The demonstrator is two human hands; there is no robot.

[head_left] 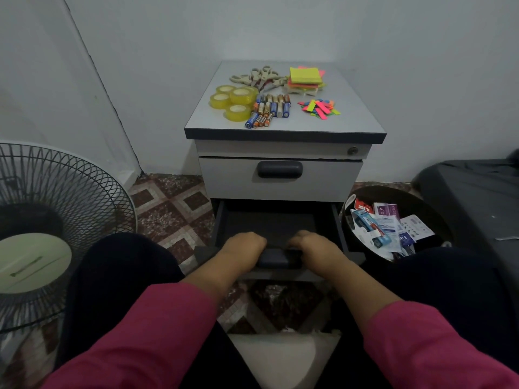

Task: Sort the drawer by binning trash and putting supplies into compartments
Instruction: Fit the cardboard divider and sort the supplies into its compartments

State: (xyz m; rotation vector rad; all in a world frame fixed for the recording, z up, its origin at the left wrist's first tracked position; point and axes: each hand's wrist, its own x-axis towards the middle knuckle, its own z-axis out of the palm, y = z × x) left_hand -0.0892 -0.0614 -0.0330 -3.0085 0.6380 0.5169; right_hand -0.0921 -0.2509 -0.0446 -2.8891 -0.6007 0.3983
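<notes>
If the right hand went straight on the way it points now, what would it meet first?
The right hand grips the open drawer's front edge, pointing into the cabinet. Straight on lies only the drawer's dark, bare-looking floor; probably the cabinet's shadowed back comes first, though depth is unclear.

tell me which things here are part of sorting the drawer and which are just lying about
Part of the job:
- open drawer, both hands on its front handle: left hand, right hand
- tape rolls
- batteries
- scissors
- sticky notes
- page flags
- trash bin

Just lying about:
- fan
- closed upper drawer
</notes>
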